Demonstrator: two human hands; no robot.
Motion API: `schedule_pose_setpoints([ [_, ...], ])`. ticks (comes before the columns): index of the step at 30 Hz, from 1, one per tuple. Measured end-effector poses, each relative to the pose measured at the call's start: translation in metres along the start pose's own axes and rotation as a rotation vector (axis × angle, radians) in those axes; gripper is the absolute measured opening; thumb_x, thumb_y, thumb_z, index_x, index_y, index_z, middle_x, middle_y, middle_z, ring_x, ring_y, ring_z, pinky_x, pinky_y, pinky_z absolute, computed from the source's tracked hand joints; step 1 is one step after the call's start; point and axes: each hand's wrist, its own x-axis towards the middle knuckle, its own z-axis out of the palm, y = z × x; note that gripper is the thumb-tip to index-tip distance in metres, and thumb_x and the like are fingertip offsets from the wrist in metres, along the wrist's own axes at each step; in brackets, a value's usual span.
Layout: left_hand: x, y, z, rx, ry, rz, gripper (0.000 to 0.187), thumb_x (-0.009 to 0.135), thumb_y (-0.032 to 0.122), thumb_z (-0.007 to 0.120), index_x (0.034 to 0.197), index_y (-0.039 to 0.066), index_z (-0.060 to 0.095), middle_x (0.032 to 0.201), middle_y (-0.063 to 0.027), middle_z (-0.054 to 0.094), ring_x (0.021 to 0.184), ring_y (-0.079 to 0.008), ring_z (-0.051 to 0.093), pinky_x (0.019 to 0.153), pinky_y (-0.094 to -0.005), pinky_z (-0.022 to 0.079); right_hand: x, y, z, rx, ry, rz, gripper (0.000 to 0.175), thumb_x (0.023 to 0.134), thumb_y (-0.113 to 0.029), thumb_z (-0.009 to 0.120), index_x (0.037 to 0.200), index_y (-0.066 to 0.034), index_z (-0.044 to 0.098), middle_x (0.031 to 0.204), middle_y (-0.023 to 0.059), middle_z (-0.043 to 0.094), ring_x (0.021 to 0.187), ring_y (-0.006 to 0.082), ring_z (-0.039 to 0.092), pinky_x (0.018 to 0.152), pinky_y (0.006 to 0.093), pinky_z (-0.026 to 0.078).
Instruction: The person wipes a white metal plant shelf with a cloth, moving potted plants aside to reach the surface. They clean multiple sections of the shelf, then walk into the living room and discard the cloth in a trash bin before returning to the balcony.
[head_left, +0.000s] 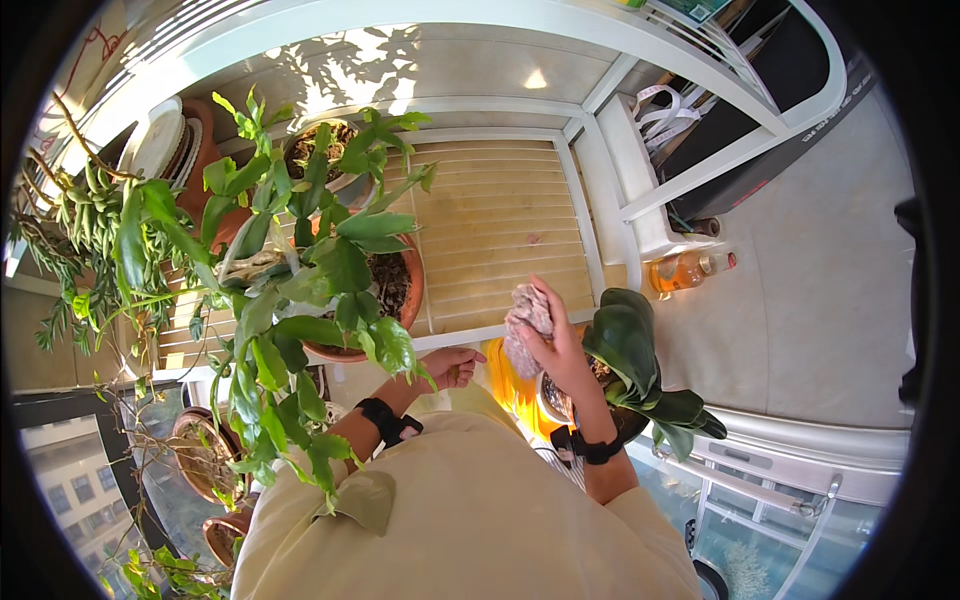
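Observation:
My right hand (561, 352) grips a crumpled, mottled pink-and-white cloth (528, 330) near the front edge of a slatted shelf (495, 225). Close by my left hand (454, 367), leaves of a flat-stemmed potted cactus (330, 262) hang down. That hand's fingers are curled, and whether anything small lies inside them is hidden. The cactus grows in a terracotta pot (411, 289) on the shelf. Beside my right forearm stands a plant with broad dark green leaves (622, 337). Something bright orange-yellow (510, 382) shows below the cloth.
Another potted plant (322, 150) and stacked saucers (161, 142) stand at the back left. A bottle of amber liquid (686, 271) is on the floor at right, near a black box (750, 172). White frame bars (697, 169) border the shelf. Terracotta pots (206, 454) are at lower left.

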Motion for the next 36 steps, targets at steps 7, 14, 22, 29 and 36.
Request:
schedule_pose_setpoints([
  [7,-0.021,0.015,0.029,0.358,-0.039,-0.021,0.03,0.095,0.032,0.051,0.101,0.004,0.06,0.068,0.0046,0.04,0.063,-0.0085,0.043,0.058,-0.023,0.038,0.066,0.018,-0.014,-0.777,-0.018,-0.073,0.051,0.086,-0.024,0.06,0.133,-0.0209,0.042,0.078,0.0113,0.062,0.071,0.0293,0.061,0.063,0.0392,0.048],
  [14,-0.037,0.024,0.058,0.355,-0.021,0.036,0.028,0.094,0.031,0.053,0.098,0.005,0.061,0.066,0.0049,0.037,0.06,-0.0088,0.039,0.057,-0.0237,0.035,0.14,0.098,-0.062,-1.251,0.367,0.099,0.028,0.075,-0.036,0.067,0.086,-0.0106,0.071,0.084,0.0133,0.065,0.079,0.0295,0.063,0.066,0.0399,0.05],
  [22,-0.051,0.044,0.08,0.351,-0.089,0.123,0.027,0.094,0.03,0.053,0.099,0.005,0.06,0.067,0.0045,0.038,0.062,-0.009,0.04,0.056,-0.0239,0.034,0.154,0.128,-0.06,-1.044,0.292,0.3,0.037,0.068,-0.045,0.068,0.08,-0.0106,0.072,0.08,0.0132,0.066,0.08,0.0308,0.063,0.065,0.0412,0.05],
  [29,-0.046,0.06,0.093,0.236,-0.021,0.288,0.037,0.096,0.04,0.043,0.102,0.006,0.058,0.074,0.0021,0.045,0.067,-0.0106,0.045,0.059,-0.0245,0.04,0.092,0.045,-0.018,-0.741,0.462,-0.278,0.013,0.077,-0.017,0.065,0.074,-0.0064,0.059,0.076,0.0082,0.056,0.072,0.0283,0.057,0.061,0.0382,0.046],
  [36,-0.038,0.062,0.1,0.125,0.082,0.338,0.035,0.099,0.037,0.037,0.101,0.007,0.055,0.08,0.0,0.052,0.066,-0.0097,0.045,0.06,-0.022,0.04,0.023,0.02,0.03,-0.638,0.047,-0.451,0.01,0.078,-0.013,0.065,0.077,-0.0045,0.061,0.078,0.0073,0.054,0.073,0.0256,0.056,0.063,0.0366,0.046],
])
